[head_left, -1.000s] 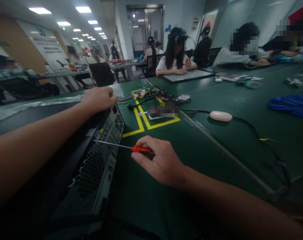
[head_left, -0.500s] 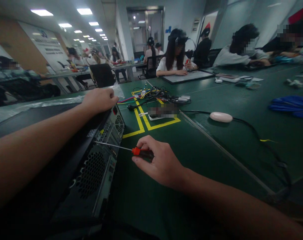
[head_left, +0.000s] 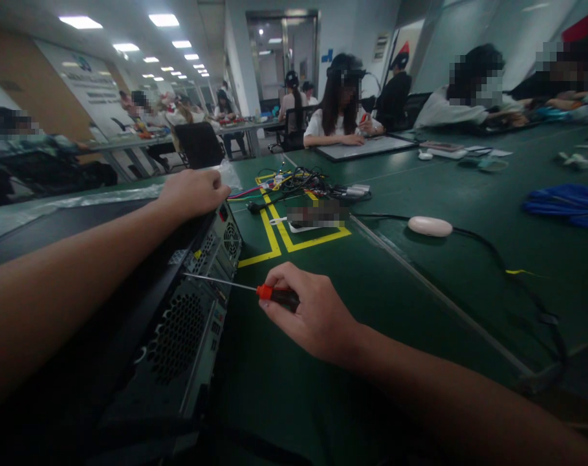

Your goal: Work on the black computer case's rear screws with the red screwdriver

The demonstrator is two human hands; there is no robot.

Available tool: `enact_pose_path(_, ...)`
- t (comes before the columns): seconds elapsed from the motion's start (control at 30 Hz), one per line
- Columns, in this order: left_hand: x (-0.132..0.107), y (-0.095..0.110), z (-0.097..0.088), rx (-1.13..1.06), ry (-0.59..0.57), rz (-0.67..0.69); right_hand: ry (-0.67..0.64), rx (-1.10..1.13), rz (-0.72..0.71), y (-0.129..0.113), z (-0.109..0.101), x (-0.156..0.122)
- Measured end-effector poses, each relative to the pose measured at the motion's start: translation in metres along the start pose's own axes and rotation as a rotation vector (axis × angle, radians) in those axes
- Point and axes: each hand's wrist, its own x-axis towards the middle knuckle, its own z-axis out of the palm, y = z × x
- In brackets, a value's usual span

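A black desktop computer case (head_left: 129, 239) lies on the left, its back panel with round vent holes turned toward the right. My left hand (head_left: 194, 193) rests at the far back corner of the case, fingers curled over the edge; the fingertips are hidden. In my right hand (head_left: 315, 310) is a screwdriver (head_left: 279, 296) with a red and black handle, pinched between thumb and fingers. Its long thin shaft points left, and the tip meets the back panel near the upper edge, above the vent holes. Any screw there is too small to make out.
Past the case, a tangle of black cables (head_left: 308, 181) lies by yellow tape marks on the green table (head_left: 395, 323). To the right are a pale oval device (head_left: 429, 226) on a black cord and a blue cable bundle (head_left: 565, 204). Several people sit at tables beyond.
The thumb of my right hand has shifted up against the screwdriver's handle, closing the gap there. My left hand and the computer case stay in place.
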Motion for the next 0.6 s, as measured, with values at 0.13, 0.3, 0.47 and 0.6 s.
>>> enact_pose_path(0.13,-0.0004,0.0004,-0.0006,0.006,-0.004,-0.004,-0.005,-0.004,0.008,-0.0003,-0.0004,0.0000)
enact_pose_path(0.3,-0.0001,-0.0001,0.0000,-0.005,0.003,0.005,-0.002,0.003,0.008,0.0000,0.0000,-0.0001)
enact_pose_path(0.47,0.0008,-0.0008,0.0005,0.000,0.006,0.004,0.006,0.013,0.010,-0.0008,0.0009,-0.0004)
enact_pose_path(0.6,0.0004,-0.0005,-0.0002,0.017,0.001,0.004,0.005,0.036,0.015,-0.0007,0.0009,-0.0014)
